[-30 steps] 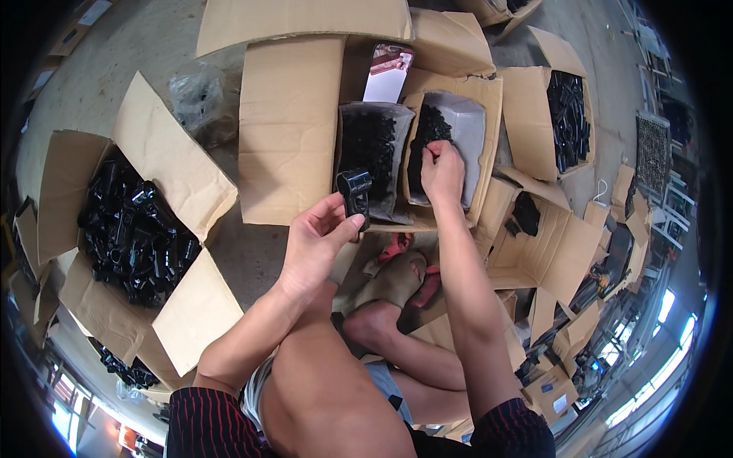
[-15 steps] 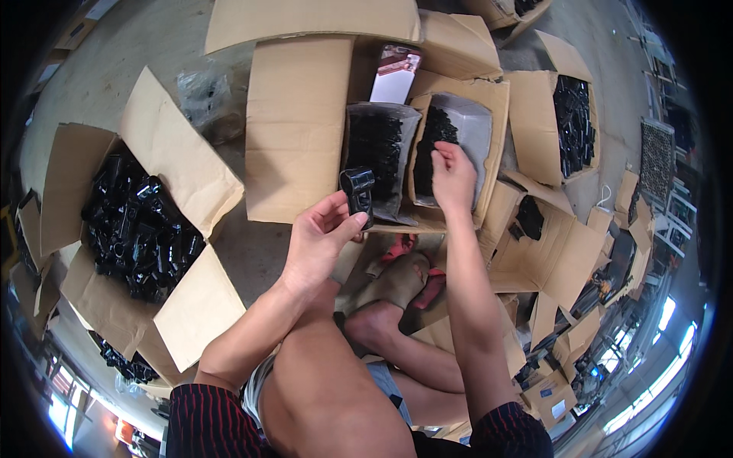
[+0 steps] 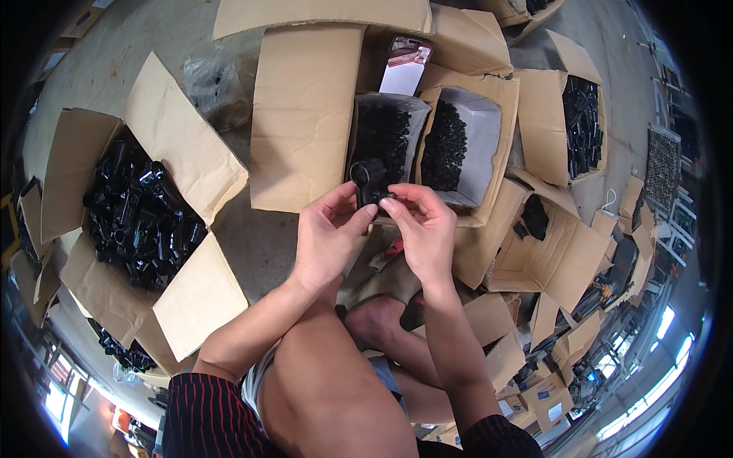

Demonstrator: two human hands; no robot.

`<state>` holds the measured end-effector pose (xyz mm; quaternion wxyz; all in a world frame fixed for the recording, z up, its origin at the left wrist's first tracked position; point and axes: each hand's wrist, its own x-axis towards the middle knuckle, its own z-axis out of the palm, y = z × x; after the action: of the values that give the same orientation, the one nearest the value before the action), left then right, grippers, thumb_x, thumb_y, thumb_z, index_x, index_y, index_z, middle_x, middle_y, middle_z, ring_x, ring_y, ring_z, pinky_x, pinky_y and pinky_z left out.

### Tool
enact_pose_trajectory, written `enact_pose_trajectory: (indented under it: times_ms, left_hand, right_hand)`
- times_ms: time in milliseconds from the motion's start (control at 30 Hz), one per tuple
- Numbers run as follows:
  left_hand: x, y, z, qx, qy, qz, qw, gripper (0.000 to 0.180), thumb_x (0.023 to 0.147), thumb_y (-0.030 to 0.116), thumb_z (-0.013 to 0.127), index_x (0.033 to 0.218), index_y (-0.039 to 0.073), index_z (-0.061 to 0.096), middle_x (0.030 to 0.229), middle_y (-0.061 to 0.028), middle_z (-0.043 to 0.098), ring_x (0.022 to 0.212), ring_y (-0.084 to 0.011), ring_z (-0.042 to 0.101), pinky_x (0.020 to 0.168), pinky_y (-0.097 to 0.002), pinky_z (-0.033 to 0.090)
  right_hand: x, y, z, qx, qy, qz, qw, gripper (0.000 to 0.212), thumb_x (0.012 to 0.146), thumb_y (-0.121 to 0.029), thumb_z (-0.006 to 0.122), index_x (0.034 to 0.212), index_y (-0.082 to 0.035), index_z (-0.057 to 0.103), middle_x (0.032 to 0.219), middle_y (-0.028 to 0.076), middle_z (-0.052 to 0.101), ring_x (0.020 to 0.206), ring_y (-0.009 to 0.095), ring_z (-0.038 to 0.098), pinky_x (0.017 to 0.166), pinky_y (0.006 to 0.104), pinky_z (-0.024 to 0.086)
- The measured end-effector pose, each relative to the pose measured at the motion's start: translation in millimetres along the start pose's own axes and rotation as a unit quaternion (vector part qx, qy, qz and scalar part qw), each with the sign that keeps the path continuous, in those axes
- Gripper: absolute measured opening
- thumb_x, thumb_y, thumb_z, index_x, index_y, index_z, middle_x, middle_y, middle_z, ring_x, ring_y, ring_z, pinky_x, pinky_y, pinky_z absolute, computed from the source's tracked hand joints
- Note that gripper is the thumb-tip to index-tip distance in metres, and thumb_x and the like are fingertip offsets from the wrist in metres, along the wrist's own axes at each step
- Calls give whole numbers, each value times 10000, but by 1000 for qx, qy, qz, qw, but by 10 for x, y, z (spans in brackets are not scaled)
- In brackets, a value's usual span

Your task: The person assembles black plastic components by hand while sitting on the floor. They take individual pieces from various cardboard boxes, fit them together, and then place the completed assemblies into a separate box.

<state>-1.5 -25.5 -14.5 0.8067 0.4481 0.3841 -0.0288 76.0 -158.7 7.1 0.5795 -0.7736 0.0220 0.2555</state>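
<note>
The left hand (image 3: pixel 330 235) holds a black part (image 3: pixel 371 177); the right hand (image 3: pixel 422 229) pinches narrowly at its lower end, contents unclear.

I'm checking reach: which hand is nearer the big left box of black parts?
Left: the left hand is right of that box, holding a black part; the right hand is farther right, at the same part.

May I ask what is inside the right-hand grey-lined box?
The right-hand box holds small black pieces, mostly toward its left side; its bottom beneath the pile and any lower pieces are hidden.
</note>
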Motion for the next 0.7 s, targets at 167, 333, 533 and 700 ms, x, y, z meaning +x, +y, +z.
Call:
enact_pose_trajectory:
  times_ms: [167,333,533,700]
  left_hand:
    - [-48,56,-21,99,-4,53,994,482,878,78,771,1285,-122,610,1077,-161,748,956,-172,717,843,-304,576]
    - [-75,144,47,148,14,79,986,460,877,88,768,1266,-113,627,1090,-210,747,986,-208,737,880,-322,573]
    - [-50,84,25,139,18,71,988,470,874,101,780,1264,-113,627,1087,-211,746,993,-209,736,879,-322,575]
    - [-55,144,33,124,10,64,990,466,876,98,779,1264,-111,627,1074,-200,748,984,-204,735,871,-315,576]
  right_hand:
    - [4,-87,71,31,8,21,999,192,870,-15,793,1045,39,735,937,73,742,815,85,666,735,227,534]
    - [-37,-168,78,55,31,22,998,185,868,-13,795,1037,33,739,915,68,742,802,79,662,714,217,534]
    - [-93,-216,129,65,39,23,997,183,869,-13,793,1042,20,744,900,53,738,772,70,651,683,211,530]
    - [-91,-224,148,40,55,33,997,192,864,-25,803,1043,18,750,882,48,738,758,67,645,677,208,524]
